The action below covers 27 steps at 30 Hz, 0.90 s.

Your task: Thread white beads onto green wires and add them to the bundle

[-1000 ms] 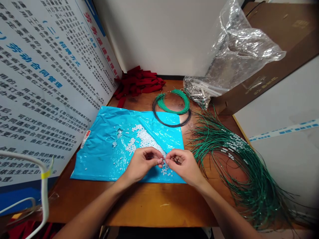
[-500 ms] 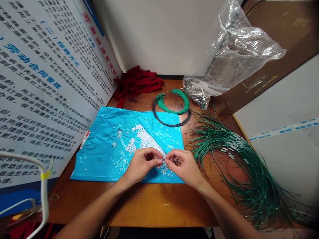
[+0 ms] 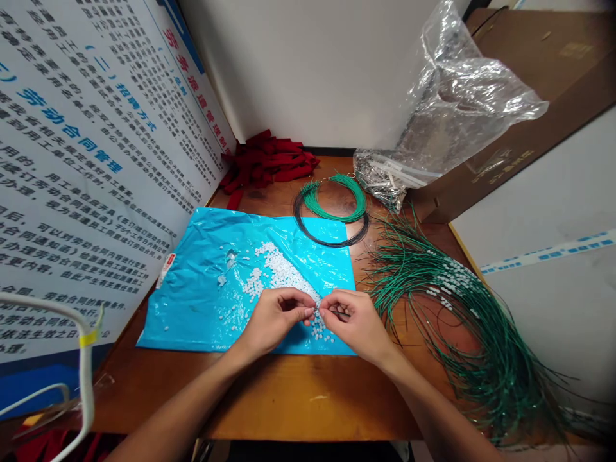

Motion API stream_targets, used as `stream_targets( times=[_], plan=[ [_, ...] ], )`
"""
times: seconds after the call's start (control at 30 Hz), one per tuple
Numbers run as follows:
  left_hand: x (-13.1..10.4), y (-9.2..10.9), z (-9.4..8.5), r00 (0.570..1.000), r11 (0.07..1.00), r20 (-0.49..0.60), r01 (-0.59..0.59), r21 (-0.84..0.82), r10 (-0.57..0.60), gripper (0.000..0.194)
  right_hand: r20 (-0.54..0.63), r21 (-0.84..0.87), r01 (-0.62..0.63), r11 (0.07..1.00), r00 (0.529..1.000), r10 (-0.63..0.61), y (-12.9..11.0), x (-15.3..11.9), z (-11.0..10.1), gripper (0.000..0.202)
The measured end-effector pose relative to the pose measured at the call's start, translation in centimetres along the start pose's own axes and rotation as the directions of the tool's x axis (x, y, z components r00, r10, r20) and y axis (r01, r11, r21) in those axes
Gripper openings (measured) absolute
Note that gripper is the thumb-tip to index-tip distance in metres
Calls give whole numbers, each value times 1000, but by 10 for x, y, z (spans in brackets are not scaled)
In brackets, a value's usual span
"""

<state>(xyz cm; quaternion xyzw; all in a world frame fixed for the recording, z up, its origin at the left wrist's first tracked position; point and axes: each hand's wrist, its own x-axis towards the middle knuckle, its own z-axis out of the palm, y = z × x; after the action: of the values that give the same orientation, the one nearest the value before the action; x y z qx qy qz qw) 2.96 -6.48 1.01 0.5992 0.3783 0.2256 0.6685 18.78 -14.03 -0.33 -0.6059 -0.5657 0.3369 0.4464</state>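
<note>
My left hand (image 3: 275, 321) is closed in a pinch, thumb against forefinger, over the blue plastic bag (image 3: 187, 276). What it pinches is too small to make out. Facing it, my right hand (image 3: 353, 317) pinches a thin dark cord (image 3: 341, 313), which shows between its curled fingers. The two sets of fingertips almost meet. Beneath and beyond them, many small white beads (image 3: 283, 269) lie heaped and scattered across the bag.
On the right lies a big bundle of green cords (image 3: 500, 359) with white beads on them. Behind are coiled green and black cords (image 3: 359, 199), red fabric strips (image 3: 269, 160), a clear plastic bag (image 3: 462, 109) and a brown cardboard box (image 3: 543, 102). A printed panel (image 3: 96, 160) stands left.
Both hands stay in nearly the same place, fingertips still close together. The dark cord in my right hand shows a little more plainly. The view has shifted slightly.
</note>
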Motion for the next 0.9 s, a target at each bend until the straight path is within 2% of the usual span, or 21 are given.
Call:
stream_targets(
  times=[0.4, 0.9],
  plan=[
    [0, -1, 0, 999, 999, 3, -36, 8, 36, 5, 13, 43, -36, 998, 999, 35, -2, 1, 2, 9],
    [-1, -1, -1, 999, 999, 20, -47, 9, 47, 7, 42, 2, 6, 1000, 999, -6, -3, 0, 0, 11]
  ],
)
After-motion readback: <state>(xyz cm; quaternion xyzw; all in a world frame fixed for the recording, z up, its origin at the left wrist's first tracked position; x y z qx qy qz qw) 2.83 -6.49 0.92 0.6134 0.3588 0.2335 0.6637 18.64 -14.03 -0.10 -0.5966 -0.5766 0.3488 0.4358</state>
